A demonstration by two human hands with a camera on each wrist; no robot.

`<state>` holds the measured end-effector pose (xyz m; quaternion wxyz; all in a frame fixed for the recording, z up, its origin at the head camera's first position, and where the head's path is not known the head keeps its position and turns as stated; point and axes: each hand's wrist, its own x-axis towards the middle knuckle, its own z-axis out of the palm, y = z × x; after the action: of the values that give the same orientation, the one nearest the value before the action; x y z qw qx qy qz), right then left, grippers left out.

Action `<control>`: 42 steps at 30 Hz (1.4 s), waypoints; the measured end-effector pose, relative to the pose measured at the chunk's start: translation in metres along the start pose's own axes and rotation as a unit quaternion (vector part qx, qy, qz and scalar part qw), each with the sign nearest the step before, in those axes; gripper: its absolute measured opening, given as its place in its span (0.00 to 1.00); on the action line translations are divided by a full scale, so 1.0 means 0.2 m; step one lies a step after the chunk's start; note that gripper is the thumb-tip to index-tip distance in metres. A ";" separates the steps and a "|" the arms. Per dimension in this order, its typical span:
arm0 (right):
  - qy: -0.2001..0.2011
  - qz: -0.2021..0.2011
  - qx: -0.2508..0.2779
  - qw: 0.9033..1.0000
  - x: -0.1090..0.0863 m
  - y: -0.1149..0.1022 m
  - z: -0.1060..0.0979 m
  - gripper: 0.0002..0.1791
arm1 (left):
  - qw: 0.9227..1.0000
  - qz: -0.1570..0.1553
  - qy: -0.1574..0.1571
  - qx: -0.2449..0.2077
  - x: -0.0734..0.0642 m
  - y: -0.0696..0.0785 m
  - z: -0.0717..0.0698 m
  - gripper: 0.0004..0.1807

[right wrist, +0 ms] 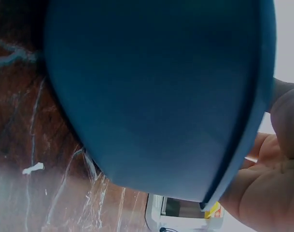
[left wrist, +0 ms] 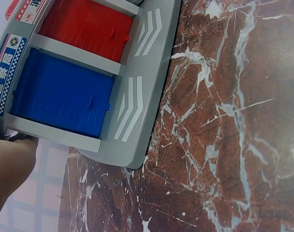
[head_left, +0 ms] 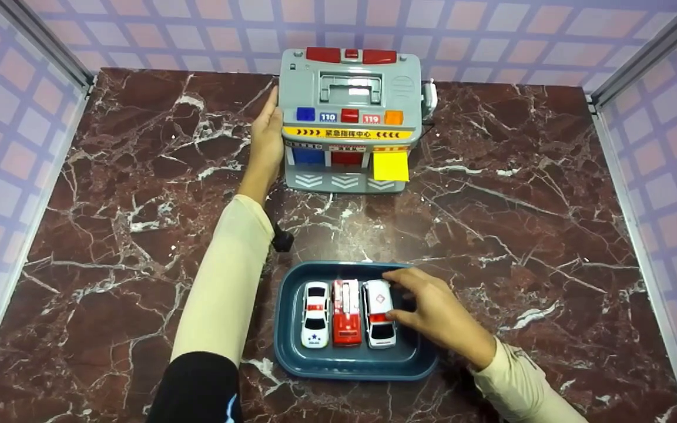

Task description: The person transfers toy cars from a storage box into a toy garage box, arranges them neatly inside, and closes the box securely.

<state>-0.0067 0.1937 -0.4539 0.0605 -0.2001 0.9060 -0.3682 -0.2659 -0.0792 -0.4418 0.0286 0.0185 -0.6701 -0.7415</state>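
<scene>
My left hand (head_left: 268, 138) lies along the left side of a grey toy emergency-station garage (head_left: 306, 88), its fingers stretched toward the back. The garage has a blue door (left wrist: 64, 92), a red door (left wrist: 89, 31) and a yellow door flap (head_left: 391, 166) that sticks out. Over the right rim of a blue tray (head_left: 282, 329) reaches my right hand (head_left: 438, 302), thumb and fingers spread. Its thumb tip is right at the side of a white toy ambulance (head_left: 380, 296). Left of the ambulance, a red toy fire engine (head_left: 347, 329) and a white toy police car (head_left: 315, 335) lie side by side.
Around garage and tray spreads a dark red marbled table (head_left: 526, 235). Checkered walls (head_left: 491, 35) close off the back and both sides. A small white part (head_left: 429, 98) juts from the garage's right side.
</scene>
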 end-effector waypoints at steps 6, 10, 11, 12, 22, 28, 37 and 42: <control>-0.016 -0.009 -0.055 0.998 0.01 0.00 0.03 0.39 | 1.000 -0.006 -0.002 -0.005 0.00 0.01 0.00 0.28; -0.043 0.001 -0.069 0.997 0.01 -0.01 0.03 0.42 | 1.000 -0.014 0.000 -0.002 0.00 0.01 0.00 0.28; -0.049 0.003 -0.071 0.996 0.02 -0.01 0.03 0.42 | 1.000 -0.016 0.001 0.000 0.00 0.01 0.00 0.28; -0.055 0.006 -0.073 0.996 0.02 -0.01 0.03 0.42 | 1.000 -0.016 0.001 0.000 0.00 0.01 0.00 0.28; -0.054 0.016 -0.076 0.996 0.03 -0.02 0.04 0.36 | 1.000 -0.023 0.003 -0.004 0.00 0.02 0.00 0.27; -0.055 0.028 -0.060 0.996 0.02 -0.03 0.04 0.34 | 1.000 -0.017 0.002 -0.014 0.00 0.01 0.00 0.27; -0.059 0.050 -0.031 0.997 0.00 -0.04 0.03 0.37 | 1.000 -0.007 -0.003 -0.013 0.00 0.01 0.00 0.28; -0.074 0.066 -0.012 0.995 -0.01 -0.04 0.03 0.37 | 1.000 -0.021 0.003 -0.005 0.00 0.02 0.00 0.28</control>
<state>0.0002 0.1857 -0.4522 0.1491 -0.1675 0.9146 -0.3364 -0.2657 -0.0793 -0.4383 0.0149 0.0344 -0.6661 -0.7449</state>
